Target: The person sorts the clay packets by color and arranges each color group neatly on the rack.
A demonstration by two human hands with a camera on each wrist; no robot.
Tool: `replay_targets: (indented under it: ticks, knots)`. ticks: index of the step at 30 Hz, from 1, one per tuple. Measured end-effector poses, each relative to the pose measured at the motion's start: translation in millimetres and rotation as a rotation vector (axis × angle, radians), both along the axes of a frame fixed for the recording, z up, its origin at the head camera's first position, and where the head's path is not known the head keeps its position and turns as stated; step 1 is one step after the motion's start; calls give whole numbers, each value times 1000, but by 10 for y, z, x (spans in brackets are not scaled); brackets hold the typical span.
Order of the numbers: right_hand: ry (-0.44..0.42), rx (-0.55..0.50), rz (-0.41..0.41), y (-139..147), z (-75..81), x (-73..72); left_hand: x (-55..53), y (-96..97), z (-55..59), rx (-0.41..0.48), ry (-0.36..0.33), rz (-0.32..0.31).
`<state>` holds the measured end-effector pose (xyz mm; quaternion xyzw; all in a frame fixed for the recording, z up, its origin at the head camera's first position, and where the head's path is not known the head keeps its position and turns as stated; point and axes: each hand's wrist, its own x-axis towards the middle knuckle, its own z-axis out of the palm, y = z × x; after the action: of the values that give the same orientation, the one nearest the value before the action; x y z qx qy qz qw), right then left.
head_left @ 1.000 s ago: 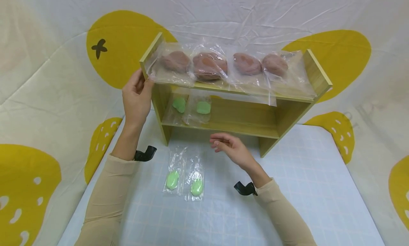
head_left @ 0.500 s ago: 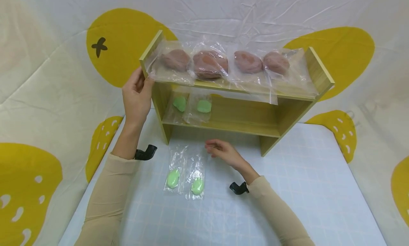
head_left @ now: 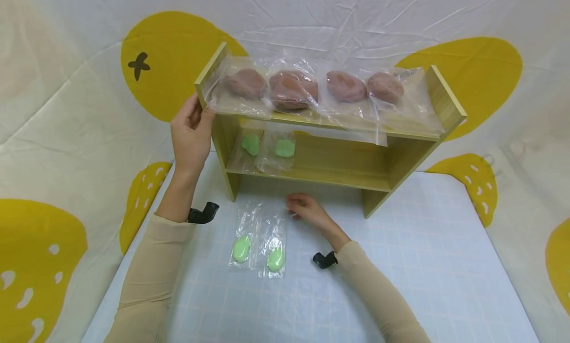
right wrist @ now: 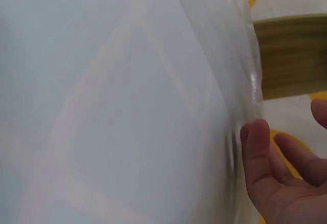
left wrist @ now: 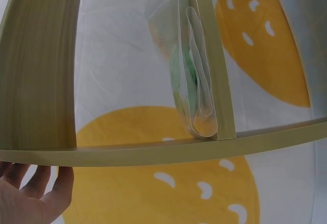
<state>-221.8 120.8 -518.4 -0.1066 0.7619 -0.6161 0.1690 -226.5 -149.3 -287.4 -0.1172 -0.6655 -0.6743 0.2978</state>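
Observation:
On the table lie two small clear zip bags, a left one (head_left: 242,249) and a right one (head_left: 275,259), each with a light green oval lump. My right hand (head_left: 309,210) is at the top corner of the right bag; in the right wrist view its thumb and a fingertip pinch at the edge of clear plastic (right wrist: 240,55). The lump is out of that view. My left hand (head_left: 189,135) rests on the outer face of the wooden shelf's left side panel (head_left: 213,78). In the left wrist view, its fingertips (left wrist: 64,175) press there without wrapping round.
Several clear bags with reddish-brown lumps (head_left: 291,90) fill the top board, some plastic overhanging its front. Two bags with green pieces (head_left: 285,148) sit at the left of the middle board (head_left: 343,170). The table (head_left: 401,264) has a pale checked cloth; a patterned curtain hangs behind.
My right hand has moved left and slightly down, from in front of the shelf to the right bag's top corner. The left hand stays at the side panel.

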Motion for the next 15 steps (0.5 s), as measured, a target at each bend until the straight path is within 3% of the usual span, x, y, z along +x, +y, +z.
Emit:
replay_targets:
  ticks: [7,15]
  knots:
    - [-103,-30,6,-41,-42,7,7,0,3,-5,-5,2]
    - [-111,-9,23,-60,-44,33,6,-4,0,-7,3,1]
